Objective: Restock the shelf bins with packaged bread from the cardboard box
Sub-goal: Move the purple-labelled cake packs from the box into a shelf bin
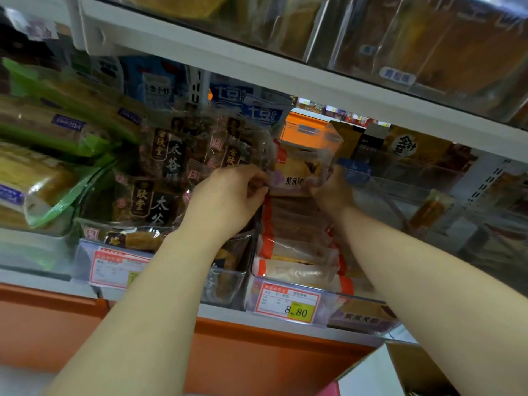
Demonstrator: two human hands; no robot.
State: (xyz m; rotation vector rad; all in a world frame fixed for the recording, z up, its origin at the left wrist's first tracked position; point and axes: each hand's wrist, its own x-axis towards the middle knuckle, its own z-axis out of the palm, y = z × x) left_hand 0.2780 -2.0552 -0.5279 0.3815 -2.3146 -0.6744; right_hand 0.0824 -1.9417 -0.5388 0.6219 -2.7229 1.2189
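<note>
Both hands held one bread package [297,170], upright at the rear of a clear rigid plastic bin [338,305]. The left hand [228,195] pinched the left edge of its glossy transparent film with curled fingers. The right hand [333,192], blurred, gripped the right edge. Flat film-wrapped packages [297,252] with red-orange edges lay stacked below in the same bin. A rectangular price label [287,302] faced the bin front. The cardboard box [411,364] sat lower right, flap open.
</note>
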